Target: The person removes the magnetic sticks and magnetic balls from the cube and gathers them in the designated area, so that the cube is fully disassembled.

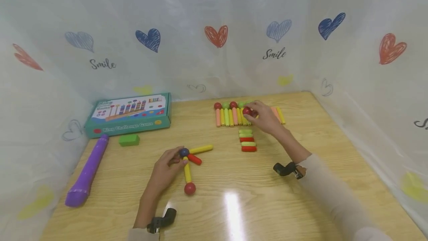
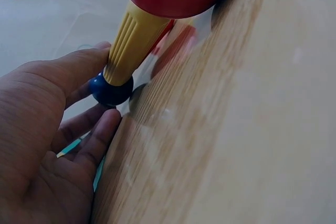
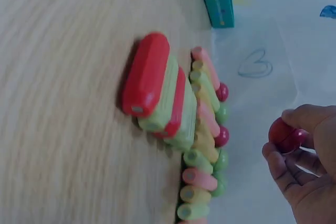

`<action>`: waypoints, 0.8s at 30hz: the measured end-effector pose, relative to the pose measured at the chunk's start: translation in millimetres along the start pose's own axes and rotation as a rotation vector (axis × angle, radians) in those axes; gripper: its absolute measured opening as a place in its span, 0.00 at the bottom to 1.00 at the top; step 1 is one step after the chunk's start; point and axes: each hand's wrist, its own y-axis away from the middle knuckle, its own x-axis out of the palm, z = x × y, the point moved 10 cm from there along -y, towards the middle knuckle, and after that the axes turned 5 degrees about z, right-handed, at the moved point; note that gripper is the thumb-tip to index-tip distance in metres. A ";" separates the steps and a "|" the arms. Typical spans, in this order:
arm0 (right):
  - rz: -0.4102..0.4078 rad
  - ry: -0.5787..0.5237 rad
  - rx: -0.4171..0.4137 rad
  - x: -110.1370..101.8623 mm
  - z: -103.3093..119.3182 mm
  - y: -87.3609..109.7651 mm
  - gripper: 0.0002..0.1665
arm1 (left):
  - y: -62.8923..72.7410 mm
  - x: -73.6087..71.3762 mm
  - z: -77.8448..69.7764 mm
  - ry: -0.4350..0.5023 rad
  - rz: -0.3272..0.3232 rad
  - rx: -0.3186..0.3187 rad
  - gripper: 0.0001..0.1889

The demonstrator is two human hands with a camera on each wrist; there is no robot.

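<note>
My left hand (image 1: 166, 168) holds a blue ball (image 1: 184, 152) between thumb and fingers. A long yellow rod (image 1: 200, 149), a short red rod (image 1: 194, 159) and a second yellow rod (image 1: 187, 171) fan out from it. A red ball (image 1: 190, 189) caps the second yellow rod, nearest me. In the right wrist view, my right hand (image 3: 312, 163) pinches another red ball (image 3: 284, 135) in its fingertips, lifted off the table. Beneath and behind that hand runs a row of colored rods (image 1: 218, 117), with red and green balls (image 1: 218, 106) along its far end.
Several short red and light-green rods (image 1: 249, 148) lie stacked side by side before the row. At the back left are a teal game box (image 1: 127, 124) and a green block (image 1: 129, 140). A purple club-shaped object (image 1: 87, 174) lies along the left edge. A heart-printed curtain (image 1: 187, 58) encloses the table.
</note>
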 end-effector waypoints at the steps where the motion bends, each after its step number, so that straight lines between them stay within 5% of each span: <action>1: -0.006 0.004 0.013 -6.3 -7.2 -2.5 0.24 | -0.4 0.4 0.4 -0.003 0.001 -0.003 0.28; 10: 0.026 0.051 0.135 -26.5 -56.2 -28.6 0.25 | 0.8 -5.4 -2.3 0.017 -0.018 0.030 0.28; 24: 0.096 0.025 0.236 -12.2 -110.1 -44.4 0.25 | 1.8 -2.0 2.2 0.021 -0.012 -0.020 0.28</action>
